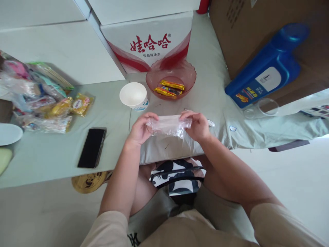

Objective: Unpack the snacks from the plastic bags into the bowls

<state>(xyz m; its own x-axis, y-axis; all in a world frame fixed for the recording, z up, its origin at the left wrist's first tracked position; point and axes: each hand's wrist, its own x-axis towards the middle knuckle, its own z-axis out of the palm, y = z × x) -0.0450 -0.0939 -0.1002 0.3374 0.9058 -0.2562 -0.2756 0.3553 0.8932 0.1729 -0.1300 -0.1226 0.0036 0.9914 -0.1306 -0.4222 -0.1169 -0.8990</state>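
A clear plastic wrapper (169, 125) is stretched between my two hands just above the table's front edge. My left hand (141, 129) pinches its left end with curled fingers. My right hand (197, 126) grips the right end the same way. What the wrapper contains is too transparent to make out. Behind the hands stand a white paper cup (133, 96) and a pink glass bowl (185, 73) with yellow wrapped candy bars (169, 88) inside.
A black phone (92, 147) lies to the left on the pale green table (46, 157). A heap of snack packets (41, 99) sits far left beside a white plate (9, 133). A blue jug (269, 68) leans at the right; a red-and-white carton (151, 41) stands behind.
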